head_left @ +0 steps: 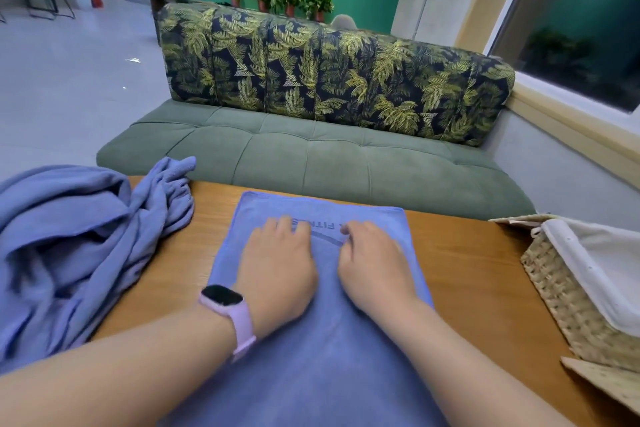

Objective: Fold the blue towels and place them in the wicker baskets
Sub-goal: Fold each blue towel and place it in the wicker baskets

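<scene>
Hands [277, 263] flat on lengthwise blue towel [311, 357].

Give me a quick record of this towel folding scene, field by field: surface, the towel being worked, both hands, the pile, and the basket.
surface: wooden table
worked towel: blue towel, flat at the table's middle, printed lettering at its far end
left hand: lies on the towel, watch on the wrist
right hand: on the towel, fingers curled
pile: crumpled blue towels at the left
basket: wicker basket with white liner, at the right edge
</scene>
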A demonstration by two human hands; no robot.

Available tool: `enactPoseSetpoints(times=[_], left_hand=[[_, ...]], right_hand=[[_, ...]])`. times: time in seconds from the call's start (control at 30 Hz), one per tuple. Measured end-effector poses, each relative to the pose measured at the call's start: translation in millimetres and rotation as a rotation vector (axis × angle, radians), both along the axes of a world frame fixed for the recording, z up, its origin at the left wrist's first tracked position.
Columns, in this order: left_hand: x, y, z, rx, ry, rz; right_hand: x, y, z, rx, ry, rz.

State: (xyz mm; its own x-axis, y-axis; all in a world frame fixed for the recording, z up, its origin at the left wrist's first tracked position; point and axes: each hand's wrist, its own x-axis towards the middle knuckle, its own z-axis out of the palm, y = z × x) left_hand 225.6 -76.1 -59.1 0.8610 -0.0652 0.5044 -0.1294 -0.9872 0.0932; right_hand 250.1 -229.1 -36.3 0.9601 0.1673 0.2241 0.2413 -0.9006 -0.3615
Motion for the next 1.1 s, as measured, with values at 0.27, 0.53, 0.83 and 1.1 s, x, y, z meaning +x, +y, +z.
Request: enactPoseSetpoints(times=[0.27,0.53,0.83,1.1], left_hand=[[-85.6,28.1,-4.4,-0.097,0.255,0.043],[-133.2,20.1,-4.0,-0.096,0.421,0.065],[-212.3,6.5,-0.6,-0.140,0.437,0.118],[-259.9,0.5,-2.2,-0.157,0.442,0.213]], right_hand=[[-70.9,-33.6,-22.9,-0.106,0.039,0.027],[-123.2,-46.1,-20.5,-0.254,0.173,0.102],[-187.6,-52.5,-15.9,-0.267,0.200,0.142],[-233.7,-68.5,-10.2,-0.261,0.187,0.262]])
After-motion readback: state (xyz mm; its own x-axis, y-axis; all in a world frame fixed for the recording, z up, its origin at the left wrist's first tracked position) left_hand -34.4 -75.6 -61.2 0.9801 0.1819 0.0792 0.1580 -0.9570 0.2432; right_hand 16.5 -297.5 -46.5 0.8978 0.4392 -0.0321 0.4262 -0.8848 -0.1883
